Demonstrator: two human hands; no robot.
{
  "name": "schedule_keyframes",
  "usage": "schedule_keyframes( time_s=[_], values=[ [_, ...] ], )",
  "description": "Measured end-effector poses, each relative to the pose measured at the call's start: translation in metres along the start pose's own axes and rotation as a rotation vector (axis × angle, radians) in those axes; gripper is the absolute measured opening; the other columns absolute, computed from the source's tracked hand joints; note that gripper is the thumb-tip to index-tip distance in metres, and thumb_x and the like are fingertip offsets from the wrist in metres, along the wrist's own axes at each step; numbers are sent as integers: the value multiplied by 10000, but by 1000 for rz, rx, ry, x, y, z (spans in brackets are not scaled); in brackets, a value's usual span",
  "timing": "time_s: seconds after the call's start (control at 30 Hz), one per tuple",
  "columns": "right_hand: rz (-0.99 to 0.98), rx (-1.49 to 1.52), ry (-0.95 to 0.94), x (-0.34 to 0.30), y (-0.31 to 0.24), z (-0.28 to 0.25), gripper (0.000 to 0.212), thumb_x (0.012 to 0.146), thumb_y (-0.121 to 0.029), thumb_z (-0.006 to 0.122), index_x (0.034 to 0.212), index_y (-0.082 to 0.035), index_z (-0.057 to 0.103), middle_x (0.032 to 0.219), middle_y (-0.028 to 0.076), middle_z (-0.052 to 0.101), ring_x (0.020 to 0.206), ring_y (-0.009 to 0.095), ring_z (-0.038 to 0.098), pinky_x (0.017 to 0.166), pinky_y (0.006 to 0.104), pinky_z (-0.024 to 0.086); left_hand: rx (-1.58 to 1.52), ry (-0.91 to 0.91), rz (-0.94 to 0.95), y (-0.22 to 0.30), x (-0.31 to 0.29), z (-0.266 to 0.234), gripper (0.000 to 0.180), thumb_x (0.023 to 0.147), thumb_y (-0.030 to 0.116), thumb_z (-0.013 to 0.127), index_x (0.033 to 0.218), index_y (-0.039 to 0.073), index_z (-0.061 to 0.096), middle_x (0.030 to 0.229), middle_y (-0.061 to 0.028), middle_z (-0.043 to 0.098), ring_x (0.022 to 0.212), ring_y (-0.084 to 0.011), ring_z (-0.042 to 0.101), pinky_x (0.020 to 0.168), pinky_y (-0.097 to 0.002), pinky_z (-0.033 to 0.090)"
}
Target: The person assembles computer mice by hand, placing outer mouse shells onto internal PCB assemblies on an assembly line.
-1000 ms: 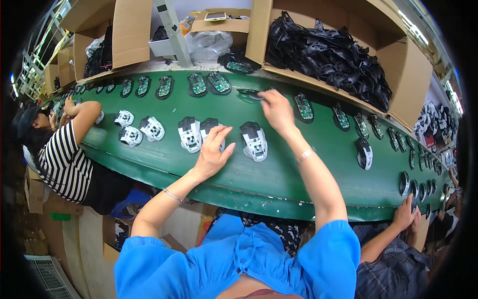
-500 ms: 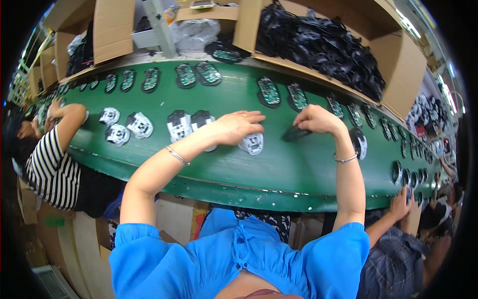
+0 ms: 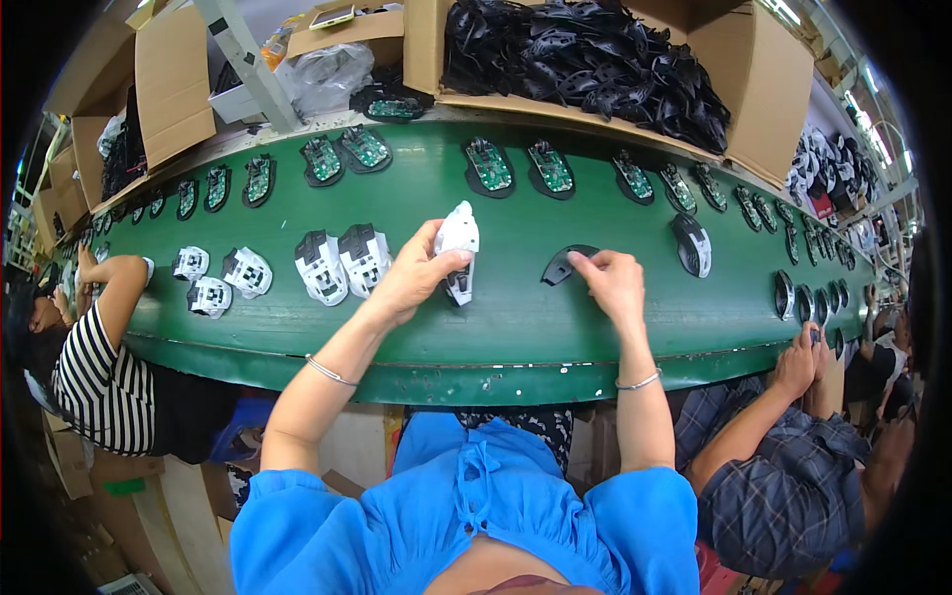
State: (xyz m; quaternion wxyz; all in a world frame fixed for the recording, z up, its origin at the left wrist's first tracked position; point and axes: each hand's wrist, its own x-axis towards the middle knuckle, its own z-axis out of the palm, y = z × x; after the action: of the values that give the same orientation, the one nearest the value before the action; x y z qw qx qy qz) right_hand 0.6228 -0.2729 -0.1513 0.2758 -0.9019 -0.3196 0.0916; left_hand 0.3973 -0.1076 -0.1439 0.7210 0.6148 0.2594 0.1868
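Observation:
Raised over the green belt, a white-and-black mouse shell [image 3: 458, 234] is tilted on edge between the thumb and fingers of my left hand [image 3: 415, 270]. To its right, my right hand [image 3: 617, 283] pinches a thin, curved black plastic piece [image 3: 557, 269] by one end, apart from the shell. Two more white-and-dark mouse shells [image 3: 320, 268] lie side by side just left of my left hand. Further left are several smaller-looking white shells [image 3: 246, 272]. A black-and-white mouse [image 3: 691, 245] rests to the right of my right hand.
Green circuit boards on black mouse bases [image 3: 489, 166] line the far side of the green belt [image 3: 446, 342]. Behind them stands a cardboard box [image 3: 759, 89] heaped with black plastic parts [image 3: 585, 59]. Co-workers sit at both sides; one co-worker's hands [image 3: 798, 362] are near black rings [image 3: 784, 296].
My left hand has picked the white mouse shell up off the belt and turned it on edge. My right hand has moved nearer with the black piece. The whole view has shifted.

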Motion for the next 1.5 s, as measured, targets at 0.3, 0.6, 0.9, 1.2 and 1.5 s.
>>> schedule_keyframes(
  time_s=[0.3, 0.6, 0.9, 1.2, 1.5],
  values=[
    [-264, 840, -236, -46, -92, 12, 234, 814, -144, 714, 679, -10, 578, 580, -28, 525, 541, 32, 471, 467, 206, 352, -637, 12, -114, -20, -6, 16, 451, 940, 512, 439, 1116, 112, 550, 918, -15, 619, 796, -108, 604, 671, -288, 512],
    [-585, 362, -163, -57, -128, 35, 223, 775, -140, 729, 685, -4, 578, 618, 74, 551, 512, 149, 521, 488, 282, 417, -513, 37, 38, -38, -7, -10, 511, 951, 536, 412, 1174, 86, 505, 1041, -14, 584, 923, -78, 550, 804, -253, 459],
    [-351, 446, -332, -67, -122, 38, 167, 776, -131, 711, 727, 3, 624, 615, 51, 605, 586, 85, 590, 521, 252, 444, -51, 116, 159, -26, -29, -13, 620, 837, 280, 648, 1313, -22, 389, 1154, -108, 539, 1058, -149, 508, 917, -279, 414],
    [-148, 923, -508, -55, -109, 31, 233, 760, -77, 742, 944, 9, 628, 852, 63, 658, 783, 105, 628, 716, 230, 510, 313, 55, 438, -25, -27, -18, 686, 707, 283, 721, 1268, -1, 446, 1184, -167, 485, 1118, -295, 493, 938, -376, 424],
    [-64, 818, -732, -45, -108, 27, 172, 790, -73, 719, 884, 39, 629, 831, 74, 663, 788, 116, 633, 721, 246, 510, 303, -79, 403, -35, -21, -27, 637, 673, 184, 798, 1223, 12, 526, 1094, -100, 561, 1008, -216, 576, 874, -320, 468]
  ],
)
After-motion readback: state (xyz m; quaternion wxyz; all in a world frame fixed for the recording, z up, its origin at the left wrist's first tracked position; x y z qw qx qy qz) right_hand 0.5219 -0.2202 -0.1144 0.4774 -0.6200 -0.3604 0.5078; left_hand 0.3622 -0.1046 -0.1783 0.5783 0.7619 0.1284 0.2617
